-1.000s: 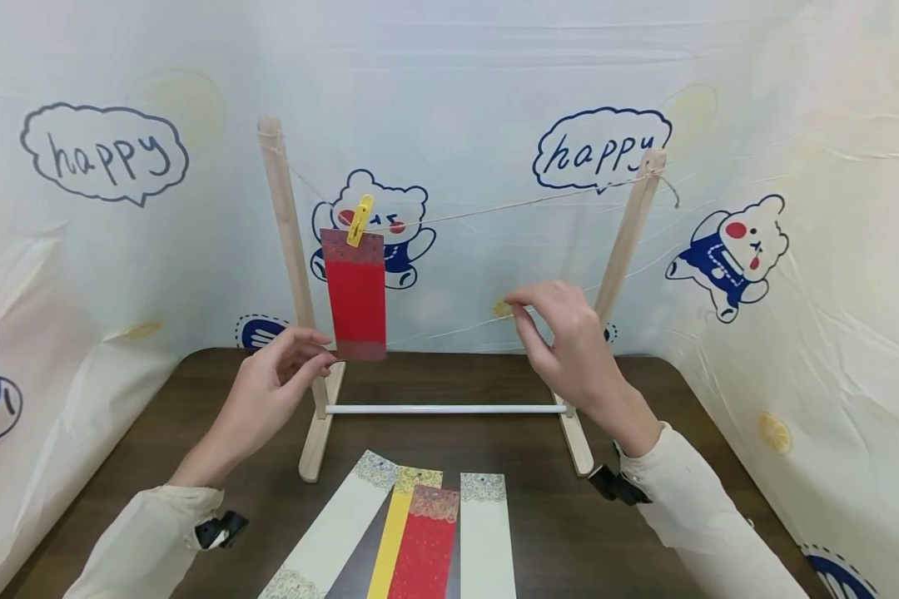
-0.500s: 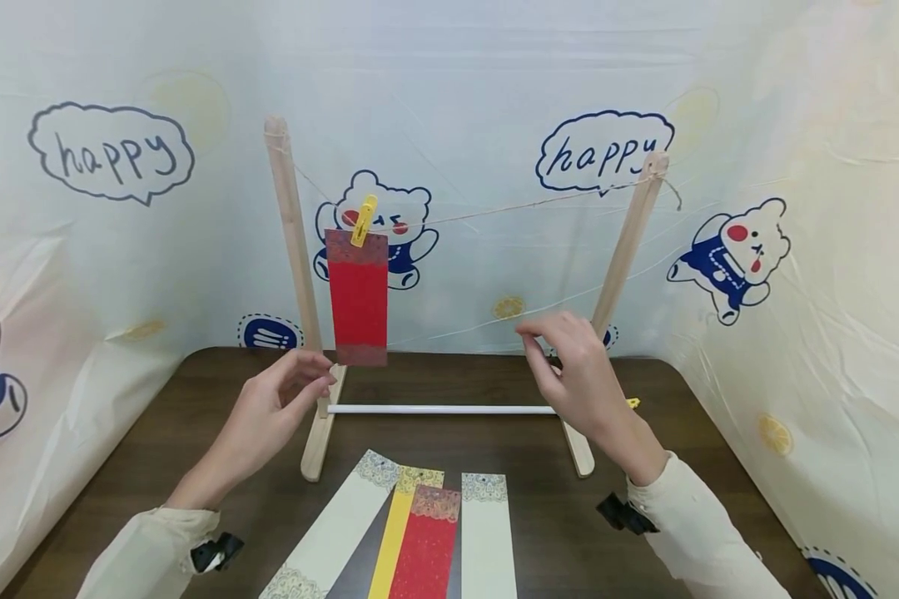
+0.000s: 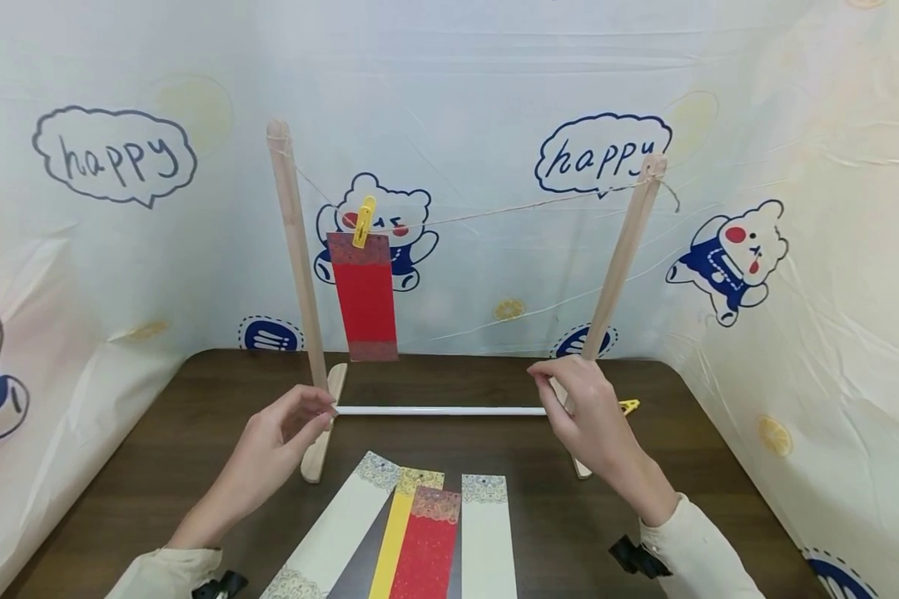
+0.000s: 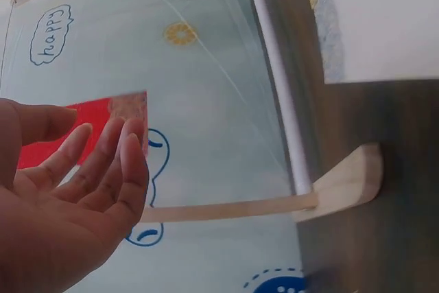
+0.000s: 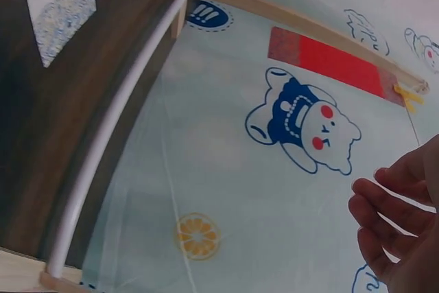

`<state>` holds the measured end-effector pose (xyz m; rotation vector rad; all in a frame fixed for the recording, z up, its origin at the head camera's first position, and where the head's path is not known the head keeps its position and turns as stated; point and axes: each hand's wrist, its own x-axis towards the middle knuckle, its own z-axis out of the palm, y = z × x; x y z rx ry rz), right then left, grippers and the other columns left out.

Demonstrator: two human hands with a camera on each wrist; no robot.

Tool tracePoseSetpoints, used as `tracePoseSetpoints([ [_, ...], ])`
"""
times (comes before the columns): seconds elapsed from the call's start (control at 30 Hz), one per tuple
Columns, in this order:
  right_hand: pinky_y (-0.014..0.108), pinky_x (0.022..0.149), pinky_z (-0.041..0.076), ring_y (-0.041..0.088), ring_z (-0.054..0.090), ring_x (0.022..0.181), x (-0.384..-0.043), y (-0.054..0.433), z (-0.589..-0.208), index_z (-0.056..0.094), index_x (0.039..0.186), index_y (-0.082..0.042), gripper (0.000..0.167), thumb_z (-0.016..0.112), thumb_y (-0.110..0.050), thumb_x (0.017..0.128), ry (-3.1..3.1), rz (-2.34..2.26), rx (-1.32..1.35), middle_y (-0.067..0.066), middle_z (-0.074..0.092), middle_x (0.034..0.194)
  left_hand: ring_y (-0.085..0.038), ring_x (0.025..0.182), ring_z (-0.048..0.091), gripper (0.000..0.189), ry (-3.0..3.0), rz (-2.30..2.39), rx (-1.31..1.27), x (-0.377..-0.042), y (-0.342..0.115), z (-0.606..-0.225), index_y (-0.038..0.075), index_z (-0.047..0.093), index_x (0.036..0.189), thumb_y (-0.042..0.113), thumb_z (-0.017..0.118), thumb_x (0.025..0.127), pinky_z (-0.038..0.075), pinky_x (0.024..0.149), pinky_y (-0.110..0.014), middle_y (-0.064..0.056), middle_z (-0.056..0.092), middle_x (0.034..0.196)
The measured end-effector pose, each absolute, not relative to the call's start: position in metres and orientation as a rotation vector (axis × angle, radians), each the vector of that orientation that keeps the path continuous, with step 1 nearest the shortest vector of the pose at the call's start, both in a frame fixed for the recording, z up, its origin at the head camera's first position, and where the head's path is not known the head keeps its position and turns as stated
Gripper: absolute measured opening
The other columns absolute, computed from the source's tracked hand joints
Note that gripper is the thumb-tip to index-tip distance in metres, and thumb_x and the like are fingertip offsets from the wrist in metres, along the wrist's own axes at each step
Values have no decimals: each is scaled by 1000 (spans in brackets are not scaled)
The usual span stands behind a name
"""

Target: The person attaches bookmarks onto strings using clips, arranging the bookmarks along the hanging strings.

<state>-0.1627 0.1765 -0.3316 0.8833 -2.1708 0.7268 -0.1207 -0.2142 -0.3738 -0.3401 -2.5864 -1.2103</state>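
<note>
A red bookmark-like card (image 3: 365,299) hangs from the thin string (image 3: 509,208), held at its top by a yellow clothespin (image 3: 364,223). My left hand (image 3: 277,437) is below and left of the card, near the foot of the left wooden post, with fingers loosely bent and nothing between them. By the lower part of the right post, my right hand (image 3: 588,416) has thumb and fingers loosely curved. In the right wrist view the right hand's fingertips (image 5: 360,186) hold nothing. Another yellow clothespin (image 3: 629,407) shows just behind the right hand, partly hidden.
Two wooden posts (image 3: 297,258) on flat feet carry the string, with a white rod (image 3: 442,411) joining them low down. Patterned strips lie at the front of the brown table (image 3: 569,549): white (image 3: 485,532), yellow (image 3: 391,541), red (image 3: 424,541). A printed sheet (image 3: 464,83) surrounds the table.
Both hands have moved down, the left away from the card's lower edge. The card's lower end has swung slightly right. The clothespin behind the right hand has come into view.
</note>
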Motion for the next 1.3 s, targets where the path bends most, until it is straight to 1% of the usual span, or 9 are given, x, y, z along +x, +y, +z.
tracePoseSetpoints([
  [0.2,44,85,52,15,63,93,-155,185,-350,72,102,-9,16,72,-1,88,-2266,757,807,1,72,98,-10,91,67,23,-2617,-1286,-298,-110,-210,-387,16,61,117,8,66,95,55,81,-25,4,69,103],
  [0.5,35,77,52,13,62,89,-147,206,-382,72,101,-10,18,71,2,87,-2286,753,706,-2,71,95,-12,89,66,23,-2607,-1399,-266,-102,-205,-405,15,63,112,4,69,93,57,71,-27,2,69,102],
  [0.73,27,78,49,13,64,89,-140,232,-405,73,100,-8,19,72,5,86,-2284,777,595,-1,72,95,-12,90,64,20,-2677,-1376,-297,-100,-201,-419,16,64,109,9,71,92,55,74,-27,2,68,103],
  [0.83,20,73,47,12,63,84,-137,245,-413,73,100,-9,21,71,6,86,-2278,800,531,-1,72,94,-12,92,64,18,-2704,-1356,-291,-101,-200,-424,17,65,108,10,70,93,54,77,-28,1,68,103],
  [0.97,13,65,45,9,62,78,-134,263,-424,73,99,-9,20,70,6,87,-2290,834,417,0,72,91,-15,91,66,18,-2717,-1310,-296,-103,-199,-427,15,65,107,5,70,92,54,75,-29,-1,68,102],
  [1.1,14,58,44,5,60,71,-132,281,-436,72,100,-8,14,68,1,91,-2354,873,269,2,71,90,-15,87,65,18,-2796,-1270,-287,-108,-197,-425,11,64,107,5,71,91,54,72,-28,-3,68,101],
  [1.17,14,57,43,5,59,70,-131,290,-442,72,101,-8,12,68,-1,92,-2395,877,200,2,71,90,-15,86,64,20,-2859,-1270,-257,-110,-195,-424,9,64,108,6,71,90,53,70,-28,-5,67,102],
  [1.23,19,60,46,7,60,73,-131,298,-447,72,102,-7,12,68,-3,92,-2442,862,152,3,71,91,-15,85,64,23,-2916,-1267,-225,-112,-194,-426,7,63,110,9,72,90,53,68,-29,-7,67,103],
  [1.3,27,68,48,14,63,80,-130,305,-451,71,105,-6,14,69,-4,91,-2507,837,125,6,72,94,-16,83,64,26,-2963,-1244,-203,-113,-193,-431,6,63,111,10,74,88,52,65,-30,-8,66,102],
])
